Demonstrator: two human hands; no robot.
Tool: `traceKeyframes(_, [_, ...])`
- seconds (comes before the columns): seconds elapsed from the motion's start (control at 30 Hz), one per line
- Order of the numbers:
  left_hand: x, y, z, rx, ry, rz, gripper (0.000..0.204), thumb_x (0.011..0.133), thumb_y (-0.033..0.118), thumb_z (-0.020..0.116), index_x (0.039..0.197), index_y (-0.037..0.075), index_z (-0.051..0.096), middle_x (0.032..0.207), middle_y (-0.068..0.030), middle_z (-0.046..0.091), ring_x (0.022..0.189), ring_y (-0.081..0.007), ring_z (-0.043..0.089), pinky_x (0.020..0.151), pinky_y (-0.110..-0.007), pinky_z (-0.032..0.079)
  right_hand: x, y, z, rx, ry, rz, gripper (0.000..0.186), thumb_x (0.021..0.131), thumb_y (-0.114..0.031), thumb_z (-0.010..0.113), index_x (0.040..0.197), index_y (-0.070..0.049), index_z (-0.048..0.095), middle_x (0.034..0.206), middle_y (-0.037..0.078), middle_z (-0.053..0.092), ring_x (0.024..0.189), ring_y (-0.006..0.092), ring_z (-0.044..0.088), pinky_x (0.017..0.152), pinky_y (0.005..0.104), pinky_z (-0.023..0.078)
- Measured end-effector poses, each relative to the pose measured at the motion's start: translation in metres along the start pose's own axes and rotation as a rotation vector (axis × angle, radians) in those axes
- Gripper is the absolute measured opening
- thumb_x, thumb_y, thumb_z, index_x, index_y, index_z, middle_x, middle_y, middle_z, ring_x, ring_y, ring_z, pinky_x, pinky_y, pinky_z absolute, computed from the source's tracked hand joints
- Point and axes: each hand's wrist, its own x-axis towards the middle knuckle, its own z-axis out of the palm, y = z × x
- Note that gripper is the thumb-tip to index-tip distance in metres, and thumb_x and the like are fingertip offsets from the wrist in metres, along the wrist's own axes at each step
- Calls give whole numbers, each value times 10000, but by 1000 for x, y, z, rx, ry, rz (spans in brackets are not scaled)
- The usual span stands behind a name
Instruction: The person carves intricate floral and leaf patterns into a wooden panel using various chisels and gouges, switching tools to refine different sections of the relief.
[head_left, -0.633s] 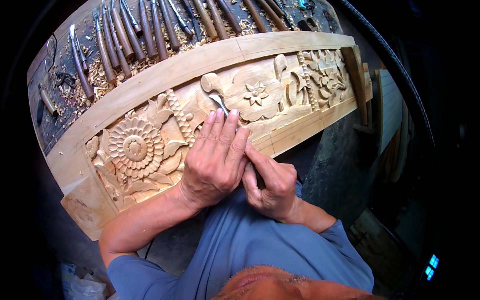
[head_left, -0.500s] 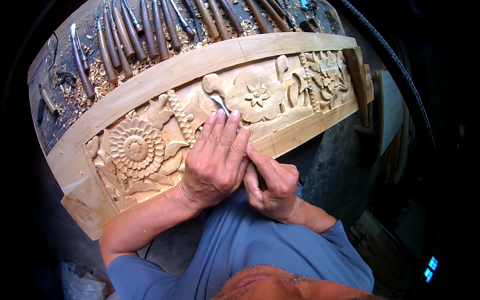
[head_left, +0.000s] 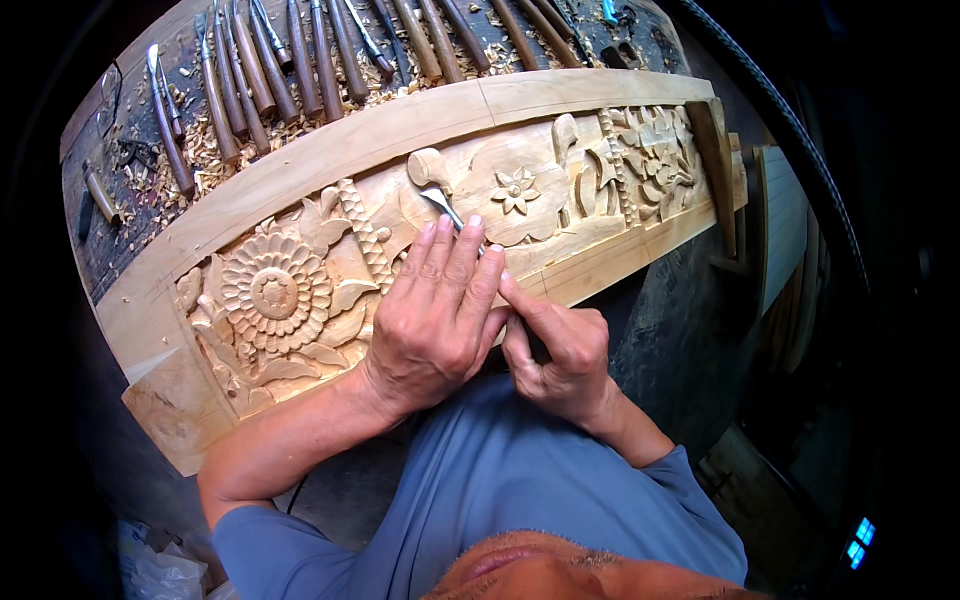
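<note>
A carving gouge (head_left: pixel 439 200) lies low against a pale carved wood panel (head_left: pixel 330 130), its steel tip at the base of a raised, rounded knob (head_left: pixel 425 165). My left hand (head_left: pixel 425 315) presses along the gouge's shank, fingers stretched forward and side by side, thumb hidden. Behind it, my right hand (head_left: pixel 562 358) is curled round the gouge's handle, which is mostly covered, with the index finger reaching toward the left fingertips. Right of the tip is a small raised flower (head_left: pixel 515 190). A large many-petalled flower (head_left: pixel 275 293) stands in relief on the left.
Several wooden-handled carving tools (head_left: pixel 325 70) line the workbench (head_left: pixel 145 100) beyond the panel, amid wood shavings (head_left: pixel 205 180). A dark upright wooden piece (head_left: pixel 713 160) crosses the panel's right end. A cable (head_left: pixel 800 110) hangs at the right. Plastic bags (head_left: pixel 165 570) lie lower left.
My right hand has shifted slightly right, widening the gap beside my left hand. The gouge's tip stays by the rounded knob. The whole view has moved a little.
</note>
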Motion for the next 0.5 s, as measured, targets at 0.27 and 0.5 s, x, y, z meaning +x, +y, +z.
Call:
traceKeyframes(0.27, [3, 0, -6, 16, -35, -8, 522, 989, 239, 809, 1410, -62, 735, 1503, -331, 694, 1371, -521, 699, 1227, -593, 534, 5, 10, 1, -28, -4, -69, 548, 848, 116, 775, 1387, 17, 775, 780, 125, 702, 604, 278, 693, 572, 390, 532])
traceKeyframes(0.5, [-2, 4, -6, 111, 16, 70, 399, 1028, 273, 799, 1309, -10, 805, 1391, -245, 780, 1269, -467, 767, 1145, -560, 603, -10, -8, -15, -37, -108, 16, 590, 833, 137, 763, 1418, 57, 748, 763, 121, 670, 581, 263, 658, 548, 393, 507])
